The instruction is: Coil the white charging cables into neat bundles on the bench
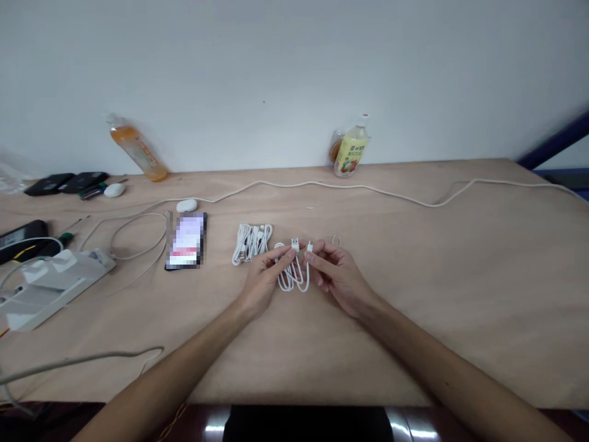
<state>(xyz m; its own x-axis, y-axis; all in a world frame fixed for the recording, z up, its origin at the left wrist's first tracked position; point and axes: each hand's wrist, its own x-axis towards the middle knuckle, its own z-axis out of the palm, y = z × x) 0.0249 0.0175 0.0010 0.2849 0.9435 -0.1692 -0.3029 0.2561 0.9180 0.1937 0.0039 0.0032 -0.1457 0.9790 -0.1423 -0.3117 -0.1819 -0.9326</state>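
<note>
Cable (pixel 308 274) in white loops is right of the bundled cables (pixel 252 243) on the tabletop (pixel 460 270), left hand (pixel 263 279) pinching its USB plug (pixel 295 245), right hand (pixel 343 279) pinching the other plug (pixel 310 247), seemingly to align both ends.

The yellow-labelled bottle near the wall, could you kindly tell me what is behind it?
Behind the yellow-labelled bottle, part of a clear, amber-toned object shows to the left, with the wall beyond. The bottle hides the rest of that object.
</note>
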